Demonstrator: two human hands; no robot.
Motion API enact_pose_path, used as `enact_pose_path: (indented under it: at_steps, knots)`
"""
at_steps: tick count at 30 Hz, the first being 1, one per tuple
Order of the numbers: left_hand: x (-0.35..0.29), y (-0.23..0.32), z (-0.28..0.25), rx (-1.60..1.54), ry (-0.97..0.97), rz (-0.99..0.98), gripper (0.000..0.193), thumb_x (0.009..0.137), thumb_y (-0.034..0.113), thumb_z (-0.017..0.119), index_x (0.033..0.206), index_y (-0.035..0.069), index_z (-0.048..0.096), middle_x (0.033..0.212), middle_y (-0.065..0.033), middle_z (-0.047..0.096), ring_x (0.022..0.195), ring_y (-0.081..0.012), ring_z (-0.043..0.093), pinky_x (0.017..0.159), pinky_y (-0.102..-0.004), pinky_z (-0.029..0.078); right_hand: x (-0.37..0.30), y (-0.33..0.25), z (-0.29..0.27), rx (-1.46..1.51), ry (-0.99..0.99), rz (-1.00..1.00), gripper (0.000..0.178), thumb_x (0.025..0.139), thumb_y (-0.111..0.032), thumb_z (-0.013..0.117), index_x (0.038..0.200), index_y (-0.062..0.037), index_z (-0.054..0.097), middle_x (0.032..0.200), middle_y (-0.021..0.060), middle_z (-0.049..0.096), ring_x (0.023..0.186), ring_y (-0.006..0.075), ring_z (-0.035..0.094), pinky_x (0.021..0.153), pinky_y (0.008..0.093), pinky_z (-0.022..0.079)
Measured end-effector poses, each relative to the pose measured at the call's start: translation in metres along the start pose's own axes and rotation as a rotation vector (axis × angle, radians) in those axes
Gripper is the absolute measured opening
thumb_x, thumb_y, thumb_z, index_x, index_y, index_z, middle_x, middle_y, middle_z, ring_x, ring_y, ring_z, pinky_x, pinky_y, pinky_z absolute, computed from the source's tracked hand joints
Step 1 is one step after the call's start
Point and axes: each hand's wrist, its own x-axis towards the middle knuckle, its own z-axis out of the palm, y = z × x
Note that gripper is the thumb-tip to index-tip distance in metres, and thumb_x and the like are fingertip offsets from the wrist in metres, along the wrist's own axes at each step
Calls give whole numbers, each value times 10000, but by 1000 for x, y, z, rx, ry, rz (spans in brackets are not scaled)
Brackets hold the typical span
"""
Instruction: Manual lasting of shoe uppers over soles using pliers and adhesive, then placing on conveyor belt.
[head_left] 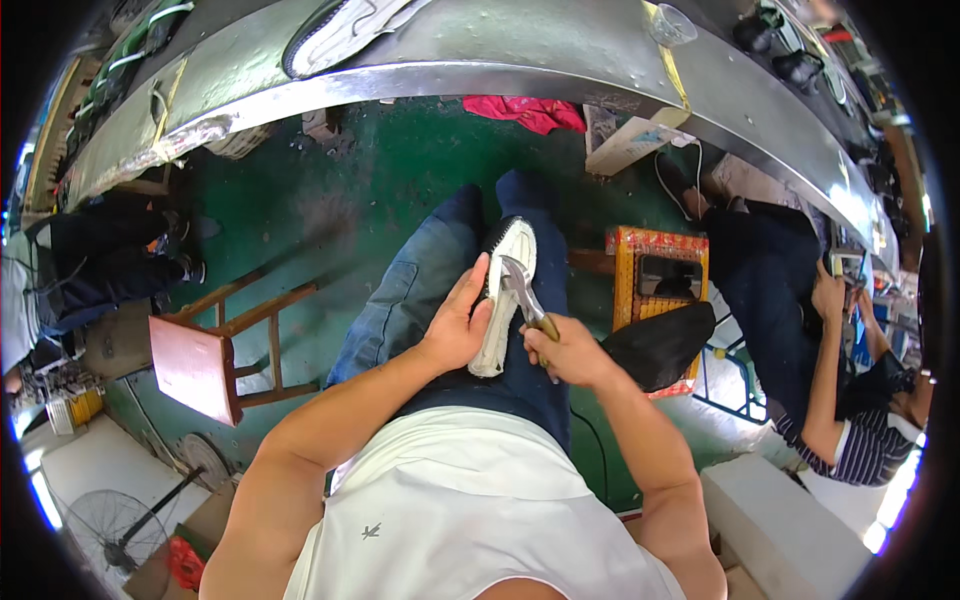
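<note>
A shoe point(494, 338) lies across my thighs, its pale underside up and its dark toe end pointing away from me. My left hand point(458, 322) holds it from the left side, with the fingers stretched along its edge and the thumb near the underside. In my right hand point(568, 350) is a pair of pincers point(527, 296) with a curved metal head and brass-coloured handles. The head rests at the middle of the shoe's underside; whether its jaws grip any material I cannot make out.
A metal-edged bench point(480, 65) curves across the front, bearing another white shoe point(350, 38) and a clear cup point(672, 25). A wooden stool point(195, 368) stands left. At right, an orange woven seat point(625, 285) holds a dark phone-like object point(669, 277). Co-workers sit on both sides.
</note>
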Motion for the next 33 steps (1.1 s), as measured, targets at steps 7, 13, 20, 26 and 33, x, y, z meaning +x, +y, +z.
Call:
enact_pose_path:
  at_steps: [7,13,20,26,33]
  knots:
    - [7,26,-3,392,-117,-52,597,992,171,486,1572,239,365,1523,-299,397,1140,-492,618,961,-485,539,-20,-1,-28,400,-206,116,236,1027,-197,587,1161,-7,623,863,47,677,721,121,632,507,260,479]
    - [17,45,-8,499,-269,-145,570,988,185,485,1548,255,407,1510,-309,414,1050,-483,661,910,-506,557,5,-18,-25,-32,189,-270,437,1082,-371,451,1075,35,614,789,76,659,669,155,643,582,317,510]
    - [4,40,-1,544,-193,-149,686,1010,238,482,1614,101,186,1514,-338,400,1094,-471,654,911,-508,549,15,-28,-19,-535,162,-350,477,1083,-396,429,924,17,609,761,132,667,666,245,674,680,381,532]
    - [3,37,-1,399,-195,-417,791,1026,314,510,1574,-80,99,1507,-329,425,1272,-471,553,1077,-461,443,2,-34,-7,-432,178,-224,461,1079,-369,428,925,27,608,741,135,670,666,253,679,691,400,533]
    - [-9,9,-7,215,-252,-310,943,958,330,640,1597,-38,53,1554,-325,346,1372,-436,459,1135,-435,385,-11,17,10,-696,254,-411,406,1063,-363,474,1008,20,600,824,232,684,795,424,678,730,510,521]
